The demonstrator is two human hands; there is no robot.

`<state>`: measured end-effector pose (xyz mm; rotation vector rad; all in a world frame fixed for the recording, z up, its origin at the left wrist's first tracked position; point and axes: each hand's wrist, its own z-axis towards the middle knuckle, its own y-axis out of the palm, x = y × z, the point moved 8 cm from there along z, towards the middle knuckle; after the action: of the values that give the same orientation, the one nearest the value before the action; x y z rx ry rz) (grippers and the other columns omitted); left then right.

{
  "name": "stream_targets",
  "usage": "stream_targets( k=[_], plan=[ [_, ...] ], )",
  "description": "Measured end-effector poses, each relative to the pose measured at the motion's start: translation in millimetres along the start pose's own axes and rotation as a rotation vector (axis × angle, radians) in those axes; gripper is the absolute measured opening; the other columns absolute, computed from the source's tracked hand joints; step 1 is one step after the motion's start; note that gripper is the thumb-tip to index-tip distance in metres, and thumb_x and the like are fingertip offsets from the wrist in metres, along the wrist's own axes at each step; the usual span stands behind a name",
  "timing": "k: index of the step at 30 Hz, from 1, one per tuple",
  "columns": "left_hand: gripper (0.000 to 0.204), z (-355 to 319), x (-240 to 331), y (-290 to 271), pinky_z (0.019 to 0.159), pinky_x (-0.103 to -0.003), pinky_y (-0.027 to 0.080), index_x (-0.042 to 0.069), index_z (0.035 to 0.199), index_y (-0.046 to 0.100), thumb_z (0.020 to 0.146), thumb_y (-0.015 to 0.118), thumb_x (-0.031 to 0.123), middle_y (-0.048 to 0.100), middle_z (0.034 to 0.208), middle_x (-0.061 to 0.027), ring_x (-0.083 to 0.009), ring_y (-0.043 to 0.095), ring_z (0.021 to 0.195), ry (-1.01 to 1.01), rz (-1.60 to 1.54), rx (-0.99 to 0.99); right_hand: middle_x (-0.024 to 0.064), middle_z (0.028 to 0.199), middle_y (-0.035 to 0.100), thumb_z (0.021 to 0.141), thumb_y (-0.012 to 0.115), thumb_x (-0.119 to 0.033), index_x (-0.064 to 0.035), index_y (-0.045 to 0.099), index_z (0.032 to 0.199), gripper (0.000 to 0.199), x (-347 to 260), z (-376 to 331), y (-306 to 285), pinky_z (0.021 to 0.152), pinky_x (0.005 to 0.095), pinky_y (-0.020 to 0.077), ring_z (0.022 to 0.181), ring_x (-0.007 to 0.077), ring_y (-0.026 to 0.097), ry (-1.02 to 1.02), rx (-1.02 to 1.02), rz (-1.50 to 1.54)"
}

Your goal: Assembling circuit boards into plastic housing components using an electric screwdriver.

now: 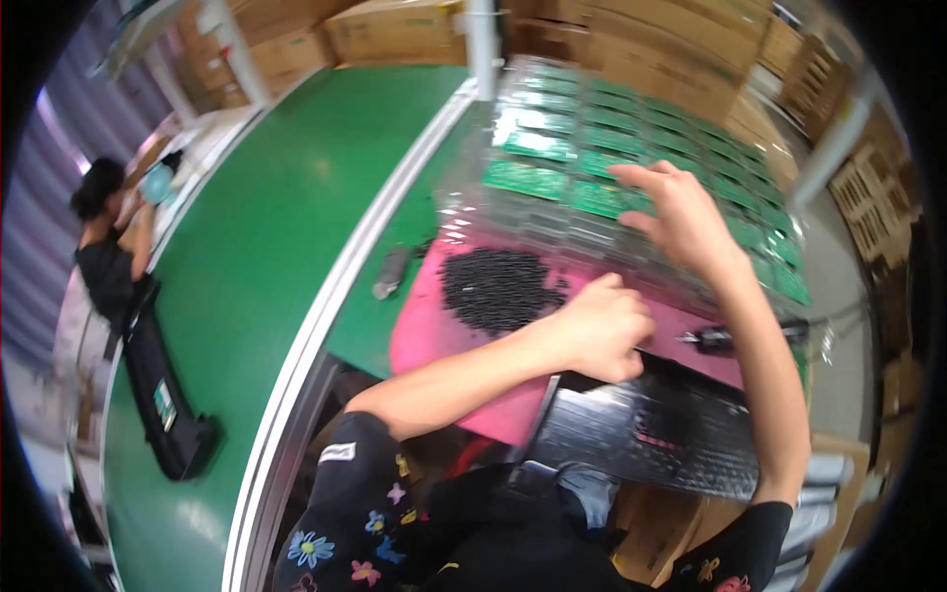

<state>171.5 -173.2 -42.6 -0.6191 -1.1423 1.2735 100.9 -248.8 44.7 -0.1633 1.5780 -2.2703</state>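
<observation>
My left hand (604, 329) is curled into a fist at the near edge of a pink mat (424, 335), just right of a heap of small black parts (498, 286); whether it holds any is hidden. My right hand (681, 217) reaches forward with fingers spread, resting on a clear plastic tray (473, 187) that carries rows of green circuit boards (538, 148). A black tool (715, 340) lies on the mat under my right forearm.
A green conveyor belt (266, 257) with a white rail runs on the left; another person (109, 247) sits at its far side. A black ribbed tray (641, 424) lies near my lap. Cardboard boxes (395, 30) are stacked at the back. A small dark object (390, 273) lies left of the mat.
</observation>
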Motion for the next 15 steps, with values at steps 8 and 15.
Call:
stream_targets(
  k=[8, 15],
  plan=[
    [0.029, 8.8, 2.9, 13.8, 0.076, -0.045, 0.043, 0.008, 0.073, 0.069, 0.075, 0.076, 0.036, 0.067, 0.074, -0.0095, -0.0313, 0.065, 0.082, 0.074, -0.054, 0.049, 0.0194, 0.12, 0.069, 0.071, 0.081, 0.0, -0.0164, 0.04, 0.151, 0.091, 4.3, 24.4, 27.9, 0.087, 0.0402, 0.0537, 0.104, 0.0252, 0.067, 0.08, -0.257, 0.114],
    [0.03, -7.4, -18.4, -4.0, 0.079, -0.047, 0.047, 0.008, 0.072, 0.073, 0.072, 0.072, 0.037, 0.069, 0.072, -0.0119, -0.0335, 0.067, 0.079, -0.095, 0.102, -0.075, 0.0111, 0.116, 0.064, 0.081, 0.069, 0.002, -0.0106, 0.042, 0.15, 0.076, -4.9, -35.6, -41.4, 0.1, 0.0349, 0.0496, 0.109, 0.0204, 0.063, 0.134, 0.271, 0.612]
  ],
)
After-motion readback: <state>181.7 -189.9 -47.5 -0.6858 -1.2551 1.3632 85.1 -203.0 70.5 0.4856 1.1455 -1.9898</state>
